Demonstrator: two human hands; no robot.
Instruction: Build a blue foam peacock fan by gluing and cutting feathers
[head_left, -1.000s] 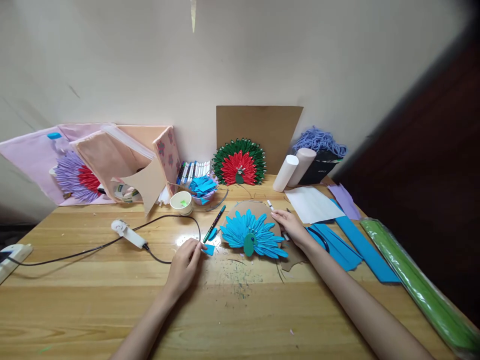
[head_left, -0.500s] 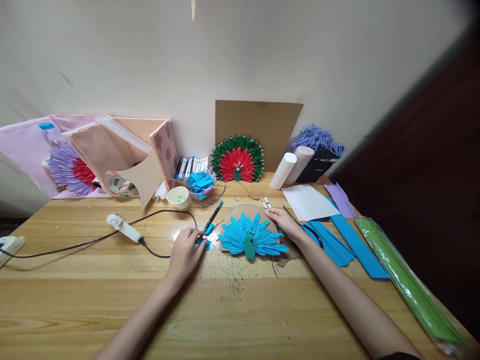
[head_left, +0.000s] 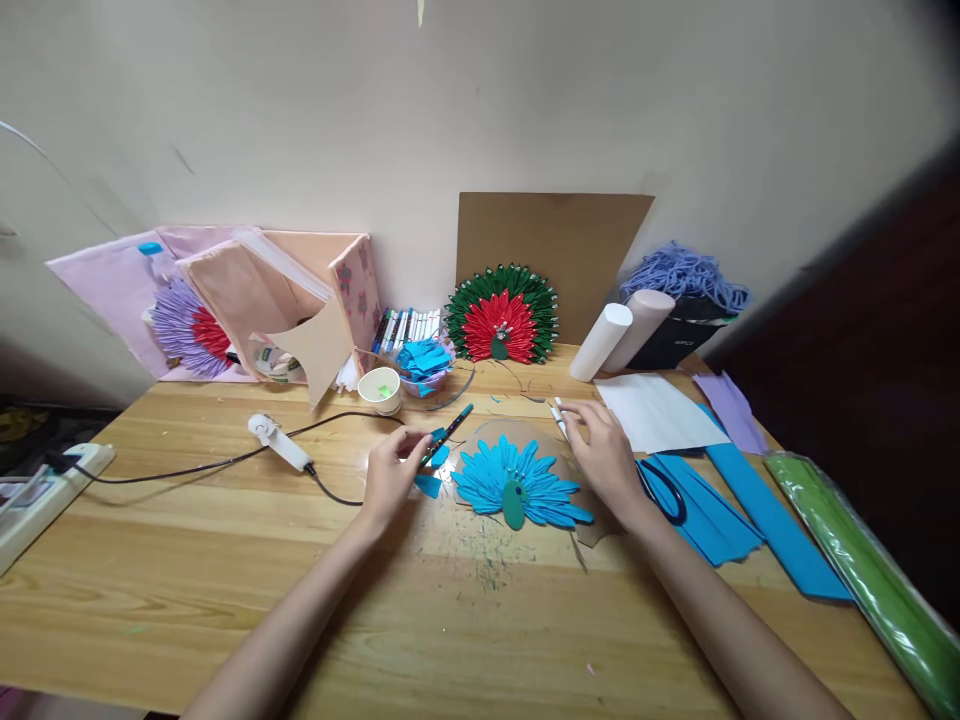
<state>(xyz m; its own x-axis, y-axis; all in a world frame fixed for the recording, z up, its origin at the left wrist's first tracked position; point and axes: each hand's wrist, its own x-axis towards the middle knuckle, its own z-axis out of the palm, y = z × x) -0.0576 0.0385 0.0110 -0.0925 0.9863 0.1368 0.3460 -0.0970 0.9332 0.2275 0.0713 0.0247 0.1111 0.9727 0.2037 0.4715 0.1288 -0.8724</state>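
Observation:
My left hand (head_left: 394, 472) pinches a dark marker (head_left: 450, 432), which slants up and away from the fingers. Small blue crepe paper scraps (head_left: 429, 486) lie by those fingertips. Between the hands rests a peacock (head_left: 517, 482) of blue paper feathers with a green body, on a round cardboard piece (head_left: 480, 432). At its right edge, my right hand (head_left: 600, 450) has its fingers closed on a slim white marker (head_left: 559, 420). Black-handled scissors (head_left: 667, 490) lie partly under my right wrist, over blue crepe paper (head_left: 705, 510).
A white glue gun (head_left: 279, 443) trails its cord across the left side. Behind stand a paper cup (head_left: 380, 391), a bowl of blue strips (head_left: 424, 366) and a red-green peacock (head_left: 501, 318). White rolls (head_left: 602, 342) and a green wrapped roll (head_left: 862, 560) are on the right.
My left hand has lifted the dark marker off the table. My right hand has left the cardboard's edge and closed on a white marker. The view has shifted left.

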